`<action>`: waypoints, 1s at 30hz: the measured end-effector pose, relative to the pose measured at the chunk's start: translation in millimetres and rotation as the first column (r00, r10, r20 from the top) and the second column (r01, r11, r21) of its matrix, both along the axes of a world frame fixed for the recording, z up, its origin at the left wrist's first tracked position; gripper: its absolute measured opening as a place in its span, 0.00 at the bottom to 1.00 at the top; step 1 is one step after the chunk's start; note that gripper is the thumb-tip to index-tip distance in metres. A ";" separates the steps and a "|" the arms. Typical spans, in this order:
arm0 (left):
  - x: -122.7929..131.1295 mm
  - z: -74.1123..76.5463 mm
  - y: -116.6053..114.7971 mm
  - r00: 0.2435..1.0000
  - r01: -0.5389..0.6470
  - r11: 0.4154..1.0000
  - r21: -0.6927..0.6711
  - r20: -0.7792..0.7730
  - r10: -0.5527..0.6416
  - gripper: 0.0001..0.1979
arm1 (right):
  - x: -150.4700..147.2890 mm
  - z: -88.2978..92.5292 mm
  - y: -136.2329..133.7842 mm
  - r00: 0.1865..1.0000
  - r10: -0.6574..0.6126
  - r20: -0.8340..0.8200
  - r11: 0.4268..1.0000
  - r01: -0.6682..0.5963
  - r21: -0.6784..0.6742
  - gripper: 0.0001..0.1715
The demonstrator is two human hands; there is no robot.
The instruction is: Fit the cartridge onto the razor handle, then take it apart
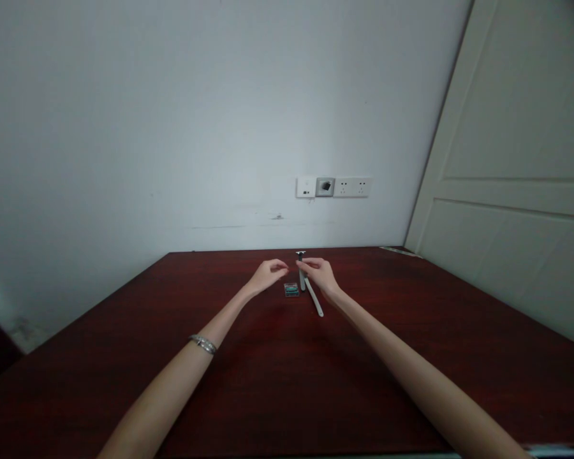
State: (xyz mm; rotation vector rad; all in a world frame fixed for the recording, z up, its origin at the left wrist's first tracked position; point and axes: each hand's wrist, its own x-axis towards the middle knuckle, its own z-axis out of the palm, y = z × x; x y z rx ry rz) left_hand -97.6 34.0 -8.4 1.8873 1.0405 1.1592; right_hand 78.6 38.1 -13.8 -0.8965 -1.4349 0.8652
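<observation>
My right hand (319,273) is closed, pinching an upright razor (302,282) near the top of its grey handle. The razor's T-shaped head points up, above the fingertips. Just left of it, my left hand (266,275) is held with thumb and fingers curved and slightly apart, and nothing shows between them. Below and between the hands lies a small clear case (291,290) with something teal inside. A long, thin, pale strip (314,298) with a rounded end lies slanted under my right hand; its far end is hidden by the fingers.
Both arms reach across a dark red wooden table (249,395). Behind it stands a white wall (220,127) with a row of sockets (353,187). A pale panelled door (516,191) borders the right side. A thin flat strip (400,252) lies at the far right corner.
</observation>
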 end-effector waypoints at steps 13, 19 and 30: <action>25.9 -15.3 -15.3 0.961 0.174 0.983 -0.056 0.226 -0.157 0.16 | -10.2 -5.3 -6.8 1.000 -0.016 0.020 0.998 0.015 0.057 0.22; 16.0 -15.0 -19.5 0.965 0.129 0.986 -0.106 0.242 -0.100 0.12 | 18.7 -14.7 5.2 0.923 -0.213 0.319 0.974 0.228 -0.009 0.26; 12.4 -14.7 -24.2 0.976 0.065 0.993 -0.099 0.214 -0.043 0.10 | 26.9 -36.0 -2.1 0.328 -0.059 0.943 0.967 0.253 -0.027 0.24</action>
